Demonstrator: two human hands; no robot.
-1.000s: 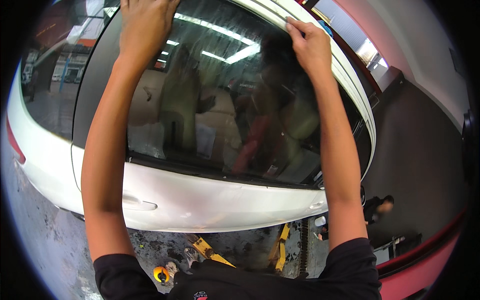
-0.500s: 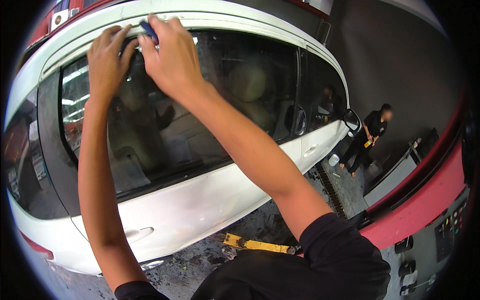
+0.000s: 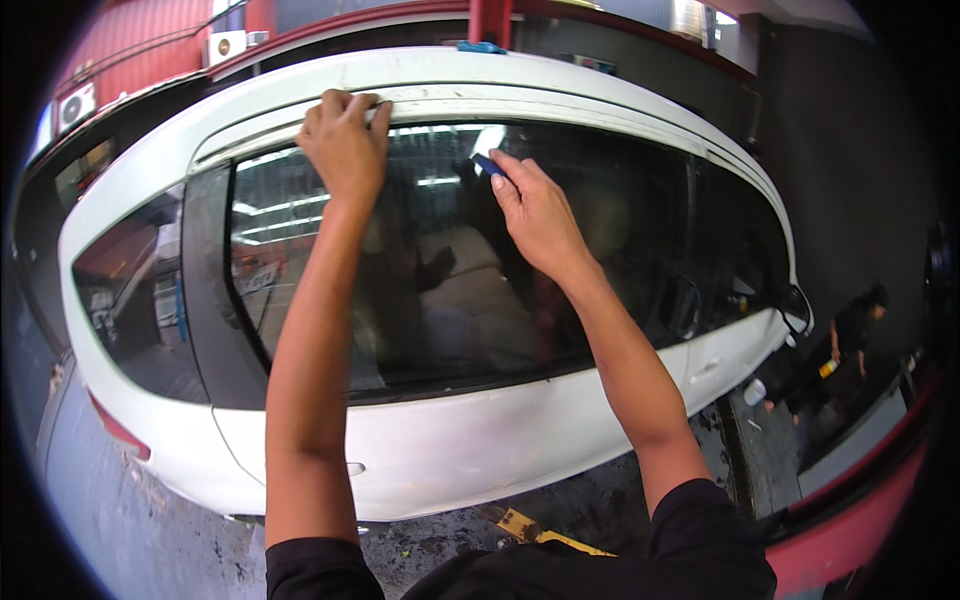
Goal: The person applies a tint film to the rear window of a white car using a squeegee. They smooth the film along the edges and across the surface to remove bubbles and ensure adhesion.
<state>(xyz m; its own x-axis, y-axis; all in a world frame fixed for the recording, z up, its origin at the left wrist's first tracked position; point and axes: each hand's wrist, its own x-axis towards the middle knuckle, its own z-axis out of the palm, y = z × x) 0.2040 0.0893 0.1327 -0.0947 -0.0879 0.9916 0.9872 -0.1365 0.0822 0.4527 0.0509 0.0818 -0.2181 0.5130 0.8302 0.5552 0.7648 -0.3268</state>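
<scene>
Before me stands a white car (image 3: 440,450) with its dark side window (image 3: 430,330) facing me. My left hand (image 3: 345,140) is raised to the white frame strip (image 3: 430,108) above the glass, its fingers bent and closed at the strip's lower edge. What they pinch there, if anything, is hidden. Lower and to the right, my right hand (image 3: 540,205) grips a small dark blue tool (image 3: 486,164) between thumb and fingers. The tool's tip points up and left over the upper part of the glass; its exact kind does not show.
At the far right a person in dark clothes (image 3: 855,325) holds a yellow-orange item (image 3: 828,368). A yellow metal arm (image 3: 540,530) lies low by the car. A side mirror (image 3: 795,312) juts out at the car's right end. A red post (image 3: 490,25) rises behind the roof.
My right hand with the blue tool has moved away from my left hand, right and down from the frame. My left hand stays at the strip. The view has shifted; the person has bent forward.
</scene>
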